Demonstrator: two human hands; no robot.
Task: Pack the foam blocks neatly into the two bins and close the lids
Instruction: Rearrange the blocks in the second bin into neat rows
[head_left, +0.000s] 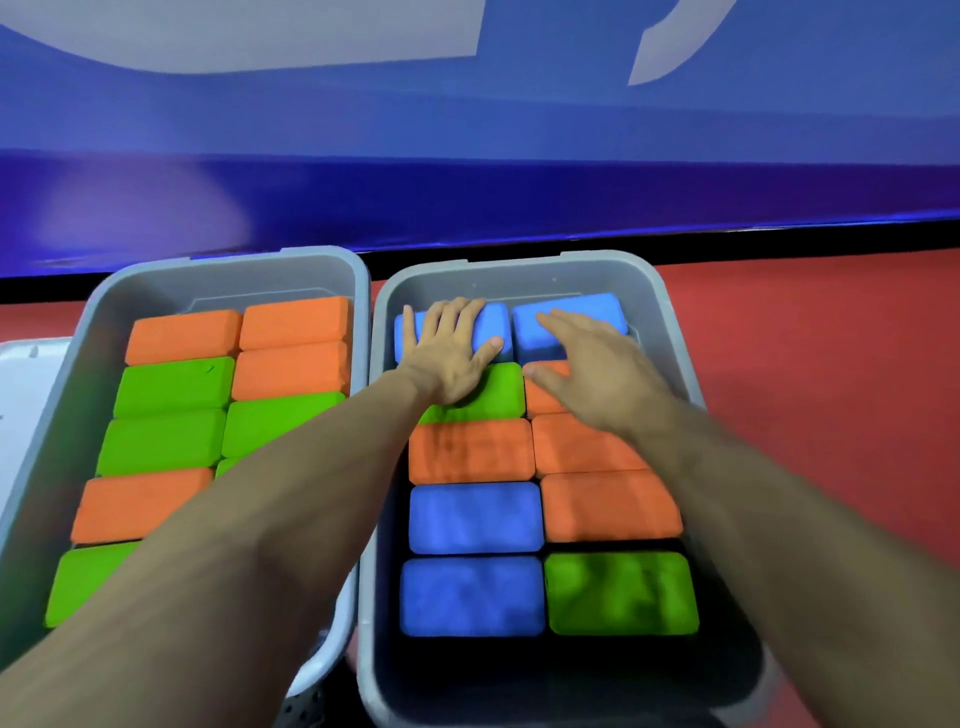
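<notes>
- Forearms, both bare, fill the near part of the view; the left one crosses over the left bin (104, 312) to reach into the right bin (675, 312), so the near-right blocks of the left bin are hidden under it.
- Behind the bins a blue wall panel (467, 197) stands close to their far rims, leaving only a dark strip of room there; the red floor (831, 338) to the right is the open side, in my view the easier way to bring a lid in.
- Left bin holds two columns of orange and green foam blocks (171, 389) packed edge to edge, tops below the rim; it looks finished apart from its lid. A white sheet-like piece (26, 389) lies just beside its left wall, possibly a lid, though I cannot tell.
- Right bin touches the left one along their long walls. Its two columns run green, orange, orange, then blue at the far end, with a dark gap at the near end.
- Far blue block on the right (597, 312) sits tilted, its far edge riding up against the end wall; the blue block beside it (493, 322) lies flatter.
- Left hand (447, 353) lies flat, fingers straight and spread, pressing that flatter blue block and the green one (493, 395) next to it, likely to seat the row.
- Right hand (587, 364) is flat and released too, fingers extended over the tilted blue block and an orange block (540, 400); it grasps nothing, and whether it touches is blurred.
</notes>
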